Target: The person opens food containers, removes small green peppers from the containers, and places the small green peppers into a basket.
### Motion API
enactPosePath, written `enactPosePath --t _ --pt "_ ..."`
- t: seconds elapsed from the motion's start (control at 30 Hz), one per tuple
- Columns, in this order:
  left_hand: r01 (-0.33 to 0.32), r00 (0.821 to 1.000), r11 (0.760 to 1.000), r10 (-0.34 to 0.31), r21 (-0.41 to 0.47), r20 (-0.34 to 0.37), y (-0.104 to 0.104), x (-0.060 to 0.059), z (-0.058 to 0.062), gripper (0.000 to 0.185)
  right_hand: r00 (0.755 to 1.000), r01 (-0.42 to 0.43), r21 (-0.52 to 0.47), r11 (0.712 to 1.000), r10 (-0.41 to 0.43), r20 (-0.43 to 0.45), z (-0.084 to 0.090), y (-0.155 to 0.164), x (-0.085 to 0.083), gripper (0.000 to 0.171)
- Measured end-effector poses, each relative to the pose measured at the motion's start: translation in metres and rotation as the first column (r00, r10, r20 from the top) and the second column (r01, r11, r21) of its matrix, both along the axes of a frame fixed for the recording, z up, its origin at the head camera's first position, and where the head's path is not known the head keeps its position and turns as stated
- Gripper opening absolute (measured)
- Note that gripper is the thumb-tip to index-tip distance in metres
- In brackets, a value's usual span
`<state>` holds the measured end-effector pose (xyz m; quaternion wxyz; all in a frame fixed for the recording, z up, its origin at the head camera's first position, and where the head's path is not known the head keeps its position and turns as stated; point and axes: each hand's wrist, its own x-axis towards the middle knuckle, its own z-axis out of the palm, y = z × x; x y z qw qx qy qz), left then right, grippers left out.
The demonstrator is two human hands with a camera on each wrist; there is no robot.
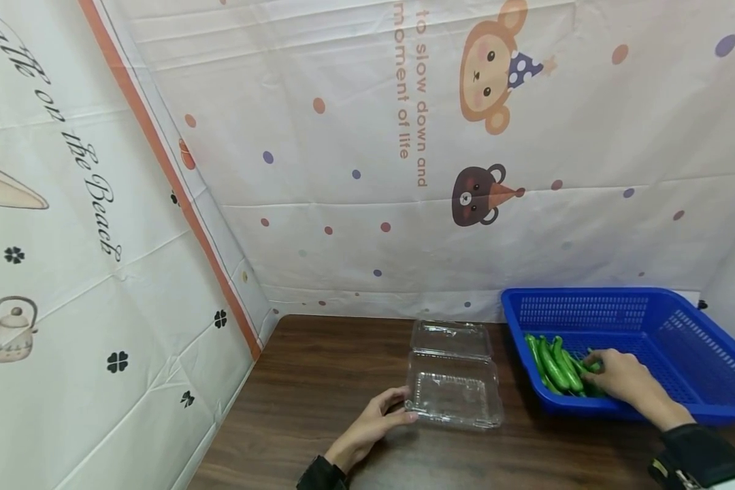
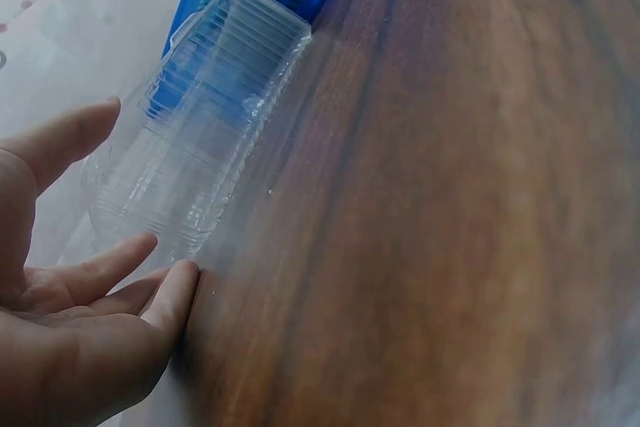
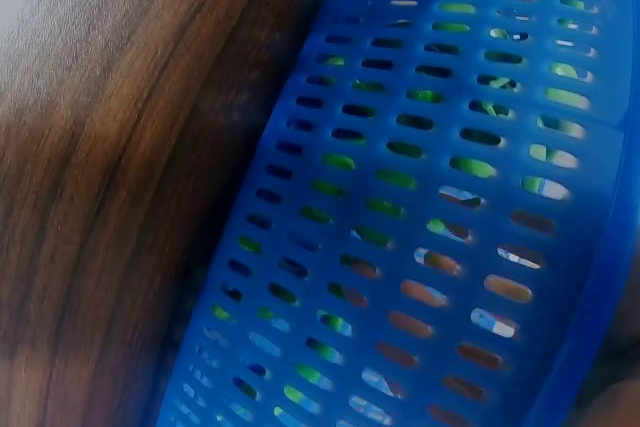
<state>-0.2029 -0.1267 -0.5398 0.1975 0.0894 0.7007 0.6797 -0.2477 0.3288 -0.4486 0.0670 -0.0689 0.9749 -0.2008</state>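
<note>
A hinged clear plastic box (image 1: 456, 391) lies opened out on the table, its lid (image 1: 452, 339) folded back toward the wall. My left hand (image 1: 373, 425) is at the box's near left corner, fingers loosely spread and fingertips right at its rim; the left wrist view shows the fingertips (image 2: 178, 292) low beside the box end. Several long green peppers (image 1: 557, 367) are heaped in the left part of the blue basket (image 1: 625, 405). Reaching over the basket's near rim, my right hand (image 1: 627, 378) curls its fingers round a green pepper, its fingertips partly hidden among the others.
The perforated basket wall (image 3: 400, 197) covers most of the right wrist view, peppers showing through its slots. The dark wooden table (image 1: 318, 367) meets a printed cloth (image 1: 355, 245) at the back. Another printed cloth (image 1: 153, 327) hangs along the left side.
</note>
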Motion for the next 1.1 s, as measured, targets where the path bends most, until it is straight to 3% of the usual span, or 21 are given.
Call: enactPosePath --t 0.2,0.57,0.83,1.1 --pt "-0.006 1.000 1.000 0.006 0.002 -0.003 0.001 0.000 0.000 0.067 0.999 0.003 -0.007 1.000 -0.003 -0.044 0.008 0.007 0.001 0.035" --pt "-0.024 1.000 1.000 0.024 0.008 -0.017 0.003 0.002 -0.001 0.066 0.974 0.006 0.059 0.998 0.008 -0.228 0.030 0.000 0.013 0.031" --pt "-0.021 1.000 1.000 0.021 0.007 -0.013 0.001 0.001 -0.001 0.068 0.899 -0.006 0.089 0.996 0.044 -0.436 0.046 -0.030 0.024 0.029" --pt "-0.012 1.000 1.000 0.012 0.008 -0.014 0.001 0.001 0.000 0.067 0.831 0.013 0.104 0.994 0.047 -0.554 0.049 -0.062 0.024 0.034"
